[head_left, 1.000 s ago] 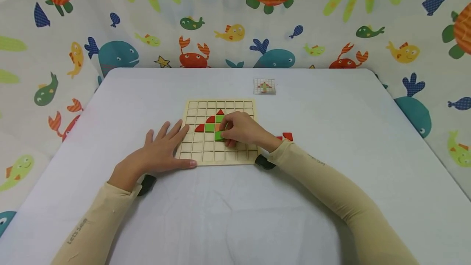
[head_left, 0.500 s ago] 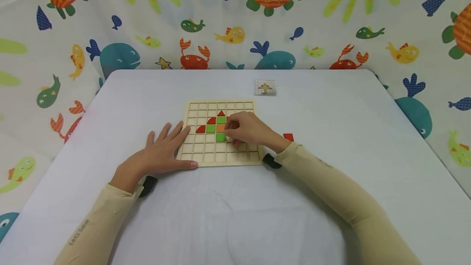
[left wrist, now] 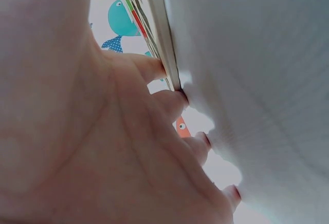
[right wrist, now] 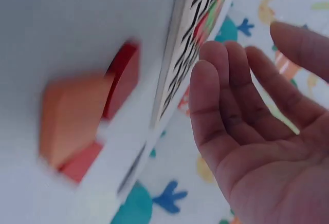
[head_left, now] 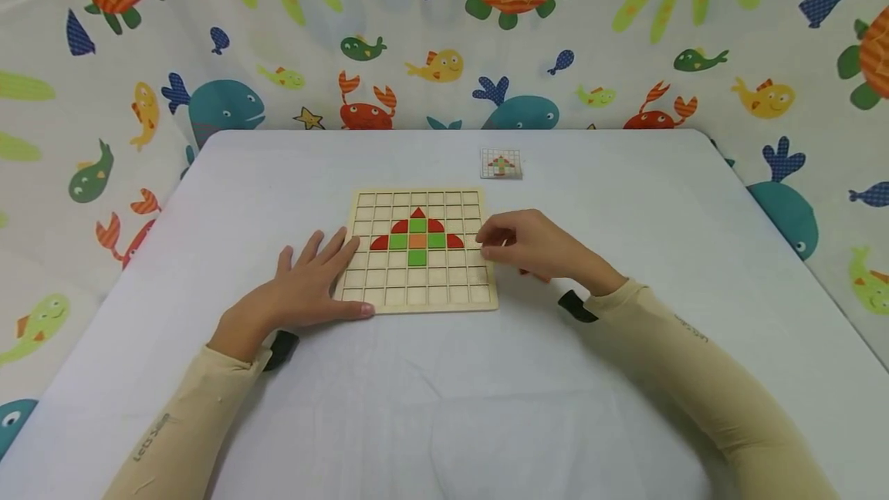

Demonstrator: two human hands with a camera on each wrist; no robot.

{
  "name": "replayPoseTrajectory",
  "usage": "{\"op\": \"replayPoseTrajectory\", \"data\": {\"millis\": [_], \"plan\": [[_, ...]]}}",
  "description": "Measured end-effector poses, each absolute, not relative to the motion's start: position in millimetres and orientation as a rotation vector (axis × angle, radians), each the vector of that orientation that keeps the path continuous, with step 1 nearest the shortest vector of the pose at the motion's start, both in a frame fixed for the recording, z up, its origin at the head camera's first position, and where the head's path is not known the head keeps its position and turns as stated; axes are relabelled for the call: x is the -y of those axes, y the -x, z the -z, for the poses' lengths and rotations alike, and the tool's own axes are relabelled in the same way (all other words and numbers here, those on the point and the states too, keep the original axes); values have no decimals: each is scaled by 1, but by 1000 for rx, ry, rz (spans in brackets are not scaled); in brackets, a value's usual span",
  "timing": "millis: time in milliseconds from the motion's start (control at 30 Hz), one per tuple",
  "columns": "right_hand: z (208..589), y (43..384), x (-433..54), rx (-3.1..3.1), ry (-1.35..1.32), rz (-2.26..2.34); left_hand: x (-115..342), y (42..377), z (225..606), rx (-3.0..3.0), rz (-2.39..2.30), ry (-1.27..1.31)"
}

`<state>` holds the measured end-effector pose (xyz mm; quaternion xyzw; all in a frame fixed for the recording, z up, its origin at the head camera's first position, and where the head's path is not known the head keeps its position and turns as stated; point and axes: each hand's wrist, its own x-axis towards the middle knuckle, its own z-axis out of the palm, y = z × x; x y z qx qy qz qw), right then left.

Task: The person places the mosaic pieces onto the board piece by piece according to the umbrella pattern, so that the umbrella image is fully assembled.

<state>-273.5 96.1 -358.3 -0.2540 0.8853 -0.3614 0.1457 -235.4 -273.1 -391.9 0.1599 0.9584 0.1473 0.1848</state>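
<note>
A wooden grid board [head_left: 458,296] lies on the table. Set in its cells are a red triangle [head_left: 418,214], several green squares [head_left: 417,258], an orange square [head_left: 417,241] and red quarter circles [head_left: 454,241]. My left hand [head_left: 292,292] rests with spread fingers at the board's left edge, thumb at the near corner. Just off the right edge hovers my right hand [head_left: 538,245], fingers loosely bent and holding nothing. Below it, an orange piece [right wrist: 77,116], a red piece [right wrist: 123,82] and another red piece [right wrist: 82,162] lie on the table, mostly hidden by this hand in the head view.
A small card [head_left: 501,164] printed with a similar coloured figure on a grid lies behind the board, to the right. The white-covered table [head_left: 417,392] ends at the back against a curtain [head_left: 278,29] patterned with sea animals.
My right hand has drawn away from the middle of the board to beyond its right edge, uncovering the green square and red quarter circles on that side. The left hand stays put.
</note>
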Motion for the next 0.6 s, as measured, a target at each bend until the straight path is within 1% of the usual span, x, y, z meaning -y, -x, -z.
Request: {"op": "replayPoseTrajectory", "data": {"millis": [333,467,600], "plan": [[352,282,-165,-2496,786,733,272,235,394,-2697,-423,-450],[352,286,-177,-2459,817,678,271,235,395,-2698,-424,-455],[356,290,-178,-2416,867,676,273,236,395,-2704,-409,-454]]}}
